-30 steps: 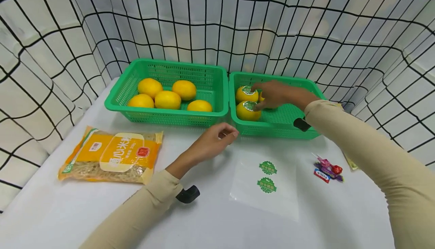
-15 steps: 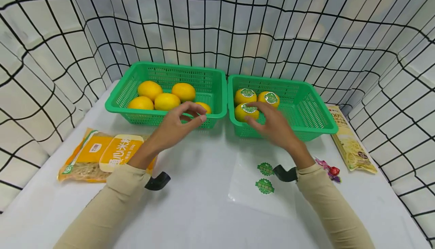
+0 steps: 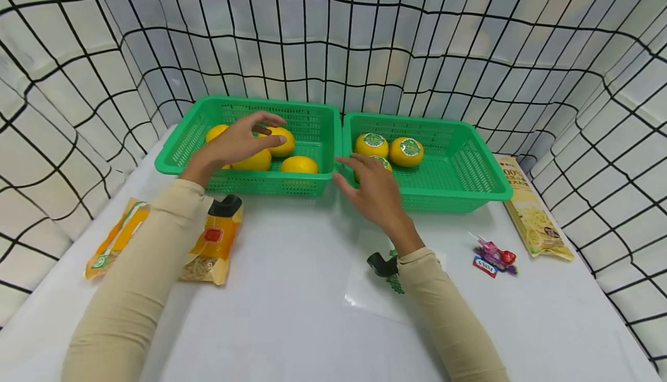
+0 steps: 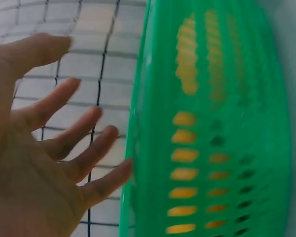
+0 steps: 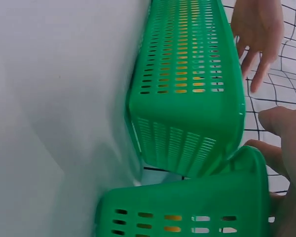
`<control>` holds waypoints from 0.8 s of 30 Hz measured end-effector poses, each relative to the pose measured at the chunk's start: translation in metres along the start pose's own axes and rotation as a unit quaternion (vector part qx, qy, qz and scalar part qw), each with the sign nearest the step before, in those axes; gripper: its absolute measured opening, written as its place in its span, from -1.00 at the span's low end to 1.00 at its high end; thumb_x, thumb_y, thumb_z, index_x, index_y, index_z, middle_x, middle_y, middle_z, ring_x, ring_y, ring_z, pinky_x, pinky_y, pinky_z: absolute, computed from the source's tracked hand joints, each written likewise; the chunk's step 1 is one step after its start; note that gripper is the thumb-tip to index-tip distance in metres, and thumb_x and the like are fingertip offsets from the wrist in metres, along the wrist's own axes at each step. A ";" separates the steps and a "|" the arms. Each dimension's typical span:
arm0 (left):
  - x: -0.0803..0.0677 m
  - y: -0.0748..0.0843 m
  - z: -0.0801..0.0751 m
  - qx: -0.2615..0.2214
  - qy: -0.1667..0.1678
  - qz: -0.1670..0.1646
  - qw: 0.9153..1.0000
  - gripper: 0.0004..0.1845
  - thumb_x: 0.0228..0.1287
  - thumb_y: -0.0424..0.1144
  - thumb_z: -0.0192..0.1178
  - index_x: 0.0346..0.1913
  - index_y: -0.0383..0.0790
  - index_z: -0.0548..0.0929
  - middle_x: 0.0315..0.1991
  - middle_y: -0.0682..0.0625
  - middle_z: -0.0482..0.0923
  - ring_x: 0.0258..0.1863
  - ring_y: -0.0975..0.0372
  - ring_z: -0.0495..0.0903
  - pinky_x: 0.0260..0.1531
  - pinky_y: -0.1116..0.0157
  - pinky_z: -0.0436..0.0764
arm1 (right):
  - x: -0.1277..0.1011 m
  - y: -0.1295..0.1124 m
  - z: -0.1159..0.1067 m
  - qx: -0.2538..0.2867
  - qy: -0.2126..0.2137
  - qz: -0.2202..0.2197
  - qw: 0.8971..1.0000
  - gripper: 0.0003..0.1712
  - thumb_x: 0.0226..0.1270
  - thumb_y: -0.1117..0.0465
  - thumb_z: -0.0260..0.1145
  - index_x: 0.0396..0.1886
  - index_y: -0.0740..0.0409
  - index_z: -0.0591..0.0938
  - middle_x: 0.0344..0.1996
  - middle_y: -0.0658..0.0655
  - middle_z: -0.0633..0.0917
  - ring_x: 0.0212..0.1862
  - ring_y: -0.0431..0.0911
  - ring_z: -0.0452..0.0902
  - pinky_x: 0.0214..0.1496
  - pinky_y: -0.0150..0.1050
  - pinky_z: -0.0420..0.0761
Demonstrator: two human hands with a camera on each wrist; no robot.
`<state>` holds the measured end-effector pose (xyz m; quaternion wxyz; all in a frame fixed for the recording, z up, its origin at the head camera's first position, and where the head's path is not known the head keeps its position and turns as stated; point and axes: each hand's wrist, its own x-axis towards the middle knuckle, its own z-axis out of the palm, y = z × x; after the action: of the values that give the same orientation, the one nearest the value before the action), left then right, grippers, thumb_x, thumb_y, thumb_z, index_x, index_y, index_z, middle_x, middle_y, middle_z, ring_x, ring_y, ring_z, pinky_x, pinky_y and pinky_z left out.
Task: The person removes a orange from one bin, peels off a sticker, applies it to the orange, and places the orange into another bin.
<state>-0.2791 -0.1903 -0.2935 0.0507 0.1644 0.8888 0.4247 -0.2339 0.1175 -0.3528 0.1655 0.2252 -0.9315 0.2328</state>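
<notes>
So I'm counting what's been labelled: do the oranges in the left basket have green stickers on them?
No, the oranges in the left basket show plain peel; only those in the right basket carry green stickers.

A staged recording booth or test set-up is suggested rather than a home or shop. A white table (image 3: 312,324) is enclosed on three sides by pale sheeting overlaid with black netting (image 3: 469,52) — no room furnishings are seen beyond it. Goods are laid out as if for a sorting trial: two green plastic baskets (image 3: 427,202) of yellow fruit side by side, packets of noodles (image 3: 537,214) at either edge, a few wrapped sweets (image 3: 495,257) and a sticker sheet (image 3: 365,289). Small black cameras (image 3: 383,263) are strapped at the wrists of the person.
</notes>
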 end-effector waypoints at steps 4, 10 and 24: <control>0.026 -0.008 -0.019 0.039 -0.050 -0.030 0.998 -0.30 0.59 0.04 0.20 0.60 -0.17 0.29 0.61 -0.27 0.19 0.55 -0.22 0.21 0.49 -0.28 0.28 | 0.003 -0.002 0.005 -0.028 -0.003 0.000 1.000 -0.51 0.61 -0.21 0.22 0.37 -0.19 0.68 0.47 0.13 0.56 0.46 0.12 0.46 0.31 0.13 0.60; 0.053 -0.022 -0.033 0.051 -0.120 -0.089 0.988 -0.25 0.61 -0.01 0.17 0.68 -0.15 0.16 0.67 -0.31 0.04 0.54 -0.23 0.21 0.43 -0.29 0.34 | 0.000 -0.002 0.006 -0.022 -0.019 0.005 1.000 -0.49 0.60 -0.25 0.21 0.37 -0.22 0.67 0.50 0.11 0.52 0.49 0.14 0.43 0.34 0.16 0.57; 0.100 -0.036 -0.006 0.031 -0.215 -0.154 0.964 -0.18 0.57 -0.05 0.24 0.70 -0.06 0.09 0.68 -0.28 -0.06 0.52 -0.20 0.22 0.45 -0.17 0.42 | 0.000 0.004 0.001 -0.009 -0.027 0.006 1.000 -0.48 0.57 -0.26 0.24 0.39 -0.24 0.66 0.53 0.10 0.48 0.53 0.13 0.37 0.46 0.21 0.45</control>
<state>-0.3835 -0.1822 -0.3126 0.2999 0.1141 0.8845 0.3385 -0.2356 0.1203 -0.3549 0.1412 0.2240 -0.9391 0.2191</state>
